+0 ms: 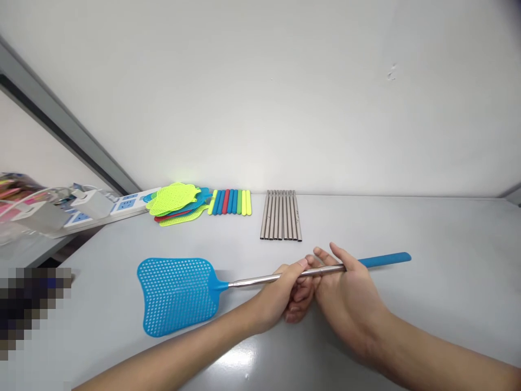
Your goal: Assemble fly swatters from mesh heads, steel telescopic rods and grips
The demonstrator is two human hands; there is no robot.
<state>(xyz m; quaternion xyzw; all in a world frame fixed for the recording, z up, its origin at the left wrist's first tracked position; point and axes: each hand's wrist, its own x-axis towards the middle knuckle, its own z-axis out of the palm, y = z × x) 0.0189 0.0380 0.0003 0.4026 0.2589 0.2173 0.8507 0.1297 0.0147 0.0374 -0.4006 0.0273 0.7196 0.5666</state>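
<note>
A blue fly swatter [179,296] with a perforated head, a metal telescopic shaft and a blue grip [385,260] lies crosswise in front of me, its head to the left. My left hand [287,293] is closed around the middle of the shaft, thumb along the top. Close beside it, my right hand [345,288] is turned palm up and holds the shaft loosely near the grip. The shaft crosses its palm and passes under the thumb, while the fingers reach toward my left hand, partly hidden behind it.
At the back of the grey table [448,315], several metal tubes [280,216] lie side by side. Left of them are a row of coloured grips [230,202] and a pile of swatter heads [177,202]. A power strip [122,205] with white plugs [93,203] runs along the left edge.
</note>
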